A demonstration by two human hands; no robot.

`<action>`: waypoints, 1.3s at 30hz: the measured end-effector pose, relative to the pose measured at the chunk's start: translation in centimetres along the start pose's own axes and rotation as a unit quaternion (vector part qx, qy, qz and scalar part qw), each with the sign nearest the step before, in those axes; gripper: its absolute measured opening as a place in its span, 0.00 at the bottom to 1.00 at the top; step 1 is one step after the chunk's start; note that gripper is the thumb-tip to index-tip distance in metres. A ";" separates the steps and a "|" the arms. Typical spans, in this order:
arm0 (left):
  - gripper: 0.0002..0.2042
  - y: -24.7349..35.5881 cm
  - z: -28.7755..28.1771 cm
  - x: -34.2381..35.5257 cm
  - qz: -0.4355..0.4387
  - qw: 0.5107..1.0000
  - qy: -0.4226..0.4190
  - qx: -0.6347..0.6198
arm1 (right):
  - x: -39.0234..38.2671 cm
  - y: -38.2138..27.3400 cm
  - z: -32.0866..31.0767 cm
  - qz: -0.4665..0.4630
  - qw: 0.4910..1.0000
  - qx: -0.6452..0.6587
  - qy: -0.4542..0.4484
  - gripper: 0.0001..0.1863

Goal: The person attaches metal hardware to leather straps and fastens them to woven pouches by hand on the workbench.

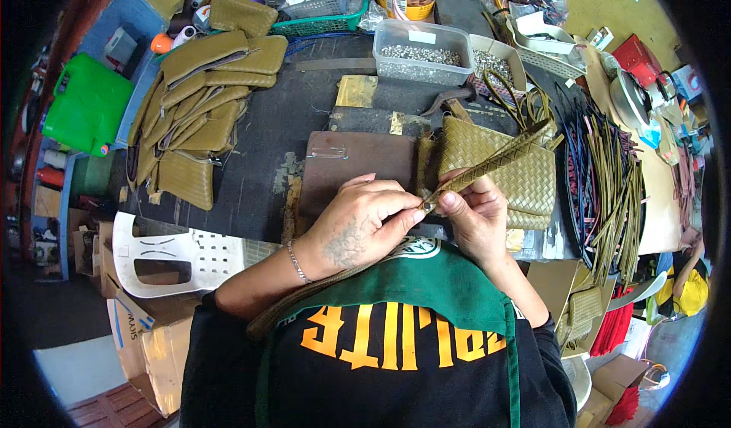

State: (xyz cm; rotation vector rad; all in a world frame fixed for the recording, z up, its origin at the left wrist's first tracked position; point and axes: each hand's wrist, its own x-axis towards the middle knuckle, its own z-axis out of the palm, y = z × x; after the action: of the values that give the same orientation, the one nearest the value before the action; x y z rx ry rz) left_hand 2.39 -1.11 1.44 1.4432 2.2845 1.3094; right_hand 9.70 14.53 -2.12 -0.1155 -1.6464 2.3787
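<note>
A long olive strap with a woven pattern (495, 161) passes between my two hands at the near edge of the work table. My left hand (358, 218) is closed, pinching the strap with thumb and forefinger. Close beside it, my right hand (476, 211) grips the same strap, thumb on top. One part of the strap slants up to the far right over an olive woven bag (506, 188) lying flat. An olive strap length (304, 295) also runs under my left wrist across my green apron (449, 276). A brown flat sheet (346, 161) lies just beyond my left hand.
Olive woven pouches (190, 100) are heaped at the left. Clear plastic tub (422, 55) with small metal pieces stands at the back, a hammer (449, 99) in front of it. Bundled dark and olive strips (609, 192) hang at the right. A white chair (175, 257) stands at left.
</note>
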 end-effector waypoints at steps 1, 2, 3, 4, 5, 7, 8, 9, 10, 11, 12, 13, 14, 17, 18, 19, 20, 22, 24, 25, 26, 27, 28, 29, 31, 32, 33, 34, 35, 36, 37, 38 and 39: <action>0.05 -0.1 -0.1 0.1 -0.010 1.000 -0.007 -0.020 | 0.0 0.0 0.0 0.009 1.000 -0.003 -0.006 0.11; 0.05 -0.1 -0.1 0.1 -0.010 1.000 -0.008 -0.019 | 0.1 0.1 0.0 0.008 1.000 -0.001 -0.005 0.11; 0.05 -0.2 0.0 0.1 -0.015 0.999 -0.002 -0.029 | 0.1 0.1 0.0 0.029 0.999 -0.013 -0.029 0.12; 0.05 -0.2 0.0 0.1 -0.020 0.999 0.005 -0.038 | 0.0 0.2 0.0 0.049 0.997 -0.025 -0.053 0.12; 0.05 -0.2 -0.2 0.1 -0.012 0.999 0.006 -0.033 | -0.1 0.4 0.0 0.033 0.993 -0.067 -0.091 0.12; 0.06 0.0 -0.5 -0.1 -0.004 0.999 -0.005 -0.034 | -0.8 0.8 0.4 -0.031 0.985 -0.136 -0.106 0.09; 0.05 -0.1 -0.6 0.2 -0.017 0.999 -0.011 -0.040 | -0.8 0.8 0.7 -0.026 0.992 -0.087 -0.082 0.07; 0.04 0.0 -0.7 0.3 -0.040 0.996 -0.001 -0.081 | -0.9 1.3 0.9 -0.063 0.994 -0.050 -0.072 0.06; 0.04 -0.3 -1.1 0.8 -0.026 0.997 0.017 -0.065 | -0.7 1.2 1.3 -0.081 0.993 -0.031 -0.082 0.06; 0.03 -0.5 -1.5 0.9 -0.012 0.998 0.034 -0.054 | -0.8 0.9 1.5 -0.097 0.991 -0.014 -0.089 0.06; 0.03 -0.5 -2.1 1.1 -0.035 0.996 0.050 -0.057 | -0.8 0.8 1.4 -0.098 0.987 0.000 -0.124 0.07; 0.04 -0.9 -2.7 1.7 -0.014 0.996 0.060 -0.061 | -0.8 0.1 1.4 -0.159 0.980 -0.017 -0.117 0.07; 0.06 -1.5 -3.2 1.9 -0.023 0.992 0.069 -0.099 | -0.8 -1.1 1.2 -0.164 0.980 -0.044 -0.106 0.07; 0.10 -2.8 -4.8 2.1 -0.058 0.979 0.101 -0.167 | -0.6 -6.3 -0.5 -0.216 0.960 -0.179 -0.001 0.09; 0.11 -3.5 -5.4 1.4 -0.065 0.974 0.115 -0.184 | -0.5 -9.0 -0.7 -0.226 0.943 -0.235 0.072 0.11; 0.10 -4.0 -5.5 1.5 -0.080 0.965 0.111 -0.225 | -0.8 -11.4 -1.6 -0.256 0.914 -0.281 0.143 0.12; 0.08 -4.4 -5.3 1.4 -0.097 0.952 0.113 -0.266 | -0.6 -13.5 -2.6 -0.249 0.905 -0.290 0.188 0.13; 0.07 -5.0 -4.8 1.1 -0.121 0.937 0.111 -0.308 | 0.9 -16.1 -5.2 -0.212 0.891 -0.331 0.227 0.14; 0.11 -5.0 -3.7 1.1 -0.110 0.963 0.075 -0.235 | 3.6 -17.3 -8.7 -0.126 0.873 -0.421 0.213 0.16; 0.13 -5.1 -2.8 1.6 -0.083 0.973 0.037 -0.212 | 5.1 -16.7 -10.6 -0.068 0.852 -0.475 0.209 0.17; 0.16 -5.1 -1.6 1.9 -0.115 0.963 0.011 -0.242 | 6.6 -15.3 -11.9 -0.008 0.820 -0.527 0.224 0.17; 0.21 -5.1 -0.3 2.1 -0.148 0.951 -0.014 -0.270 | 8.0 -12.9 -13.2 0.052 0.783 -0.574 0.235 0.17; 0.26 -5.7 1.3 2.5 -0.133 0.955 -0.004 -0.266 | 9.0 -9.3 -15.0 0.048 0.754 -0.620 0.213 0.18; 0.32 -6.3 2.7 3.1 -0.116 0.957 0.002 -0.264 | 9.3 -6.4 -15.1 0.089 0.720 -0.648 0.233 0.17; 0.38 -6.0 4.3 4.4 -0.108 0.968 -0.024 -0.226 | 8.4 -2.1 -15.1 0.030 0.705 -0.672 0.226 0.18; 0.37 -5.4 5.0 4.8 -0.082 0.987 -0.029 -0.136 | 8.0 -2.0 -14.5 0.018 0.710 -0.665 0.233 0.20; 0.37 -4.8 5.5 4.9 -0.055 0.997 -0.037 -0.045 | 7.3 -2.3 -13.9 0.010 0.714 -0.657 0.240 0.21; 0.36 -4.5 6.1 4.9 -0.042 0.998 -0.052 -0.003 | 6.5 -3.4 -13.9 -0.023 0.746 -0.611 0.265 0.23; 0.36 -4.0 6.5 4.7 -0.053 0.992 -0.077 0.088 | 5.4 -4.4 -14.3 -0.057 0.771 -0.563 0.294 0.26; 0.35 -4.2 7.1 4.7 -0.047 0.989 -0.075 0.115 | 4.2 -4.9 -15.8 -0.035 0.792 -0.519 0.318 0.31; 0.35 -4.3 7.5 4.6 -0.042 0.986 -0.071 0.142 | 2.7 -4.0 -18.9 -0.024 0.837 -0.461 0.295 0.35; 0.34 -4.0 7.7 4.7 -0.041 0.990 -0.058 0.123 | 1.0 -3.2 -20.7 0.024 0.872 -0.409 0.268 0.37; 0.35 -4.3 8.0 4.8 -0.027 0.993 -0.040 0.108 | -0.5 -2.2 -21.4 0.072 0.902 -0.355 0.236 0.38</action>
State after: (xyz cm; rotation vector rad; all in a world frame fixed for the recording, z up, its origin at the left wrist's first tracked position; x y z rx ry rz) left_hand 1.16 6.76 -5.13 1.4542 2.4557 0.9963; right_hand 14.85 34.61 -7.85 -0.8879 -2.1771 1.5173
